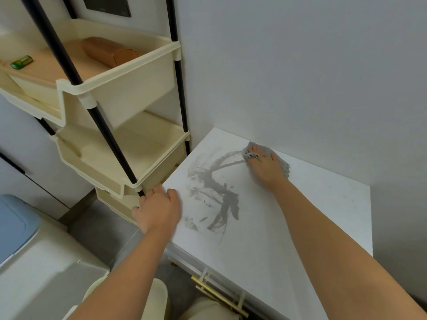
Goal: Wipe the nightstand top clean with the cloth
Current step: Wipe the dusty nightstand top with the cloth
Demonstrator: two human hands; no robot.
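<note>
Head view: wiping is underway. Right hand (265, 168), fingers curled into the cloth (283, 166), presses it at the back edge of the nightstand top (323, 204). Left hand (157, 210) hooks its left edge with curled fingers. The smears (223, 199) at its middle likely need sweeping next.

Looks like a bedroom corner in somebody's home: white nightstand (254, 262) with a gold drawer handle (215, 294) at the bottom, cream plastic shelf rack (138, 88) on the left, blue-lidded bin (13, 222) lower left, plain walls (300, 65) behind.
</note>
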